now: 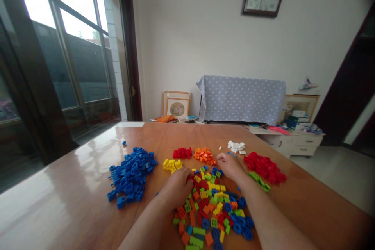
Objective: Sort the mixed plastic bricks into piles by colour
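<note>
Mixed toy building bricks [209, 205] in several colours lie in a loose heap before me. At its upper left edge is my left hand [181, 185], fingers curled down among the bricks; what they grip, if anything, is hidden. My right hand [231, 167] hovers beyond the heap, fingertips pinched together just right of the orange brick pile [204, 156]; I cannot make out anything in them. Close to my left hand sits a yellow brick pile [172, 165], with a row of red bricks [182, 152] behind it.
Blue bricks [133, 175] form a large pile at left, with one blue piece [124, 143] behind it. White bricks [236, 147], a bigger red pile [265, 168] and green pieces [259, 181] lie at right. A low cabinet [304, 144] stands beyond the wooden table [88, 187].
</note>
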`<state>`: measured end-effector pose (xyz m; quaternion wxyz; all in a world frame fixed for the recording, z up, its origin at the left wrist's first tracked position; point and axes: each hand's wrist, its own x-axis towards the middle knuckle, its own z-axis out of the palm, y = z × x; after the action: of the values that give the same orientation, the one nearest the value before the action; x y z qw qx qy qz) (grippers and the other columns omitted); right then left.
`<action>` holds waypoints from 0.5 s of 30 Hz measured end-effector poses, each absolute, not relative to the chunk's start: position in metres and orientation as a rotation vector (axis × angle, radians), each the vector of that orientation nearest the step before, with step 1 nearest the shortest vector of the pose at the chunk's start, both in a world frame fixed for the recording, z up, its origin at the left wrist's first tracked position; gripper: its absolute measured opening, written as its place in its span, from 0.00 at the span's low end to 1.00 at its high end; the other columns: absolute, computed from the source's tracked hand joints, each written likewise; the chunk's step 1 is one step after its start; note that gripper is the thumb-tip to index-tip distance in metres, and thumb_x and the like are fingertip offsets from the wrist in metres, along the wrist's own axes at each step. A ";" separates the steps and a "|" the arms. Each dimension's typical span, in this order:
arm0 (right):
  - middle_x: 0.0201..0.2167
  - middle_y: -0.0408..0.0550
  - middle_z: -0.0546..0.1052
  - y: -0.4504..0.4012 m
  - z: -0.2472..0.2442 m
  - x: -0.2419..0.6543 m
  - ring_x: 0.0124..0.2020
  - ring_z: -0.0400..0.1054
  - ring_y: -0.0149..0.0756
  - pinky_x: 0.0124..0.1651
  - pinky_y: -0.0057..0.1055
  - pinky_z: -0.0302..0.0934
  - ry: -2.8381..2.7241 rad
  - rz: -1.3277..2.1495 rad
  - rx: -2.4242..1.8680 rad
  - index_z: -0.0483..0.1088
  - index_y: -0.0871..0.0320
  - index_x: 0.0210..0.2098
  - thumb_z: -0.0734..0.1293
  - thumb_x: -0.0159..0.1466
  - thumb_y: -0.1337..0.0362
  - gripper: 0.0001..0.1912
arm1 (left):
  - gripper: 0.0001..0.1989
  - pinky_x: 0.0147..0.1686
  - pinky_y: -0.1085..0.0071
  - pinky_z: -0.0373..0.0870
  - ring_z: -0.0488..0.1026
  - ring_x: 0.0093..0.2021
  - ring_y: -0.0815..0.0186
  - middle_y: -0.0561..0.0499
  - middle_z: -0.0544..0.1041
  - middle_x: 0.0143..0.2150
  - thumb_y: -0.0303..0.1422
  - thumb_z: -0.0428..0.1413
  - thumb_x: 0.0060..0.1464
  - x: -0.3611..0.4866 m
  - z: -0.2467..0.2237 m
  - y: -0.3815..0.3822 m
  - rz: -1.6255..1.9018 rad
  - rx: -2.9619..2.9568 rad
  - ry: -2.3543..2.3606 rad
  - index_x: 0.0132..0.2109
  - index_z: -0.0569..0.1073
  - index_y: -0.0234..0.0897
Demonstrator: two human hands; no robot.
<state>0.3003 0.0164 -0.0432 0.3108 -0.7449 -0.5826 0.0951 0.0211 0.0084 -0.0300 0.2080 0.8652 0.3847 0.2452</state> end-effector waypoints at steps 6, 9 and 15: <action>0.34 0.44 0.80 0.018 -0.048 0.301 0.35 0.71 0.35 0.36 0.26 0.57 -1.553 0.247 -1.981 0.75 0.54 0.37 0.63 0.61 0.65 0.09 | 0.08 0.39 0.72 0.63 0.71 0.40 0.63 0.48 0.76 0.38 0.25 0.48 0.56 0.021 -0.025 0.007 0.672 2.405 1.087 0.37 0.72 0.37; 0.35 0.44 0.81 0.018 -0.049 0.300 0.35 0.72 0.34 0.36 0.26 0.58 -1.575 0.267 -1.958 0.75 0.55 0.39 0.63 0.61 0.66 0.10 | 0.11 0.41 0.71 0.64 0.72 0.42 0.63 0.48 0.76 0.41 0.24 0.47 0.55 0.020 -0.022 0.006 0.709 2.350 1.097 0.40 0.73 0.37; 0.38 0.46 0.81 0.008 -0.039 0.291 0.38 0.72 0.37 0.41 0.28 0.61 -1.676 0.263 -1.886 0.76 0.55 0.41 0.62 0.62 0.65 0.12 | 0.10 0.37 0.72 0.64 0.72 0.39 0.64 0.49 0.78 0.38 0.26 0.46 0.59 0.017 -0.022 0.010 0.745 2.233 1.150 0.38 0.73 0.36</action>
<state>0.2914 0.0078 -0.0387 0.2978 -0.7097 -0.6308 0.0991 0.0173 0.0096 -0.0215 0.2578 0.8236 0.4240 0.2746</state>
